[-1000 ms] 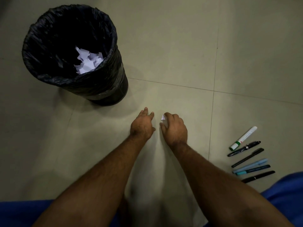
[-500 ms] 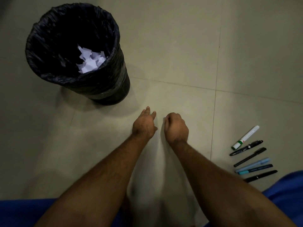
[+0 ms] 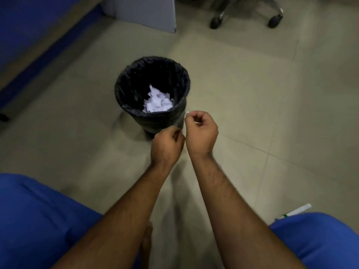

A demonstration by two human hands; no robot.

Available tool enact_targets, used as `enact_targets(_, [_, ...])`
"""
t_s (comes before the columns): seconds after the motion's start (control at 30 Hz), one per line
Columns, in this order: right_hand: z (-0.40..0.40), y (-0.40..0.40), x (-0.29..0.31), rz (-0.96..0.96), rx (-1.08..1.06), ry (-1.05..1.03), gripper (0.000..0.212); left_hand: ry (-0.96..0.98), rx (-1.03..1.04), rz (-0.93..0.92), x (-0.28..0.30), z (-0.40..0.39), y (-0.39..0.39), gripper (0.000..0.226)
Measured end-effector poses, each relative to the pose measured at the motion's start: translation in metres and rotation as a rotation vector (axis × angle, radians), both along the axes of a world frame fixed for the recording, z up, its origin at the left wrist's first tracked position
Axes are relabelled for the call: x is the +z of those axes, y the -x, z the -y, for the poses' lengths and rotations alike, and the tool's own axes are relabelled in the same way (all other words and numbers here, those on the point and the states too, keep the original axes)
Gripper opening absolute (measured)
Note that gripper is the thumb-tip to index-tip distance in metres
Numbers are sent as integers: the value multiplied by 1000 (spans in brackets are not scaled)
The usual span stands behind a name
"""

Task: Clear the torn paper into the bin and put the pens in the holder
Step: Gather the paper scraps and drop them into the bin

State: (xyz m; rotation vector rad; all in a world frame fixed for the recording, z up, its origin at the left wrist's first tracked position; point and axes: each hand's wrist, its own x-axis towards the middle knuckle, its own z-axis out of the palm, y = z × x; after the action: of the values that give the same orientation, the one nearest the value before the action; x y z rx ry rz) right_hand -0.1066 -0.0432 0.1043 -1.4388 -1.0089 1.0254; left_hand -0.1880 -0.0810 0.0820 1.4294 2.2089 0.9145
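Note:
A round bin (image 3: pixel 124 98) lined with a black bag stands on the floor ahead of me, with white torn paper (image 3: pixel 157 102) piled inside. My right hand (image 3: pixel 201 133) is raised just right of the bin's near rim, fingers pinched on a small white paper scrap (image 3: pixel 187 112). My left hand (image 3: pixel 167 147) is beside it, a little lower, curled shut; whether it holds anything is hidden. A white marker with a green band (image 3: pixel 296 211) pokes out past my right knee. The other pens are out of sight. No pen holder is in view.
My blue-clad knees fill the bottom left (image 3: pixel 38 220) and bottom right (image 3: pixel 320 239). A wheeled chair base (image 3: pixel 246 16) and a grey panel (image 3: pixel 147 12) stand at the back. A blue strip (image 3: pixel 38 55) runs along the left.
Both hands have lifted off the floor toward the bin, the right one carrying the scrap it pinched. My head has risen, so the bin looks farther off and most pens left the view.

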Motion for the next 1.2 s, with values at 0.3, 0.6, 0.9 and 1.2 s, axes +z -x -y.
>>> enact_targets(0.3, [-51,51,35,743,388,-66,26,-66,398,71,34,-2,46,43])
enact_targets(0.6, [-43,57,-1,402,107,-116,26,15,309,79,25,-20,68,44])
enact_targets(0.9, [-61,129,14,152,30,-3,43,53,265,-39,52,-46,146,47])
enact_targets(1.2, [-70,252,15,196,195,-2,30,145,316,-24,61,-50,275,32])
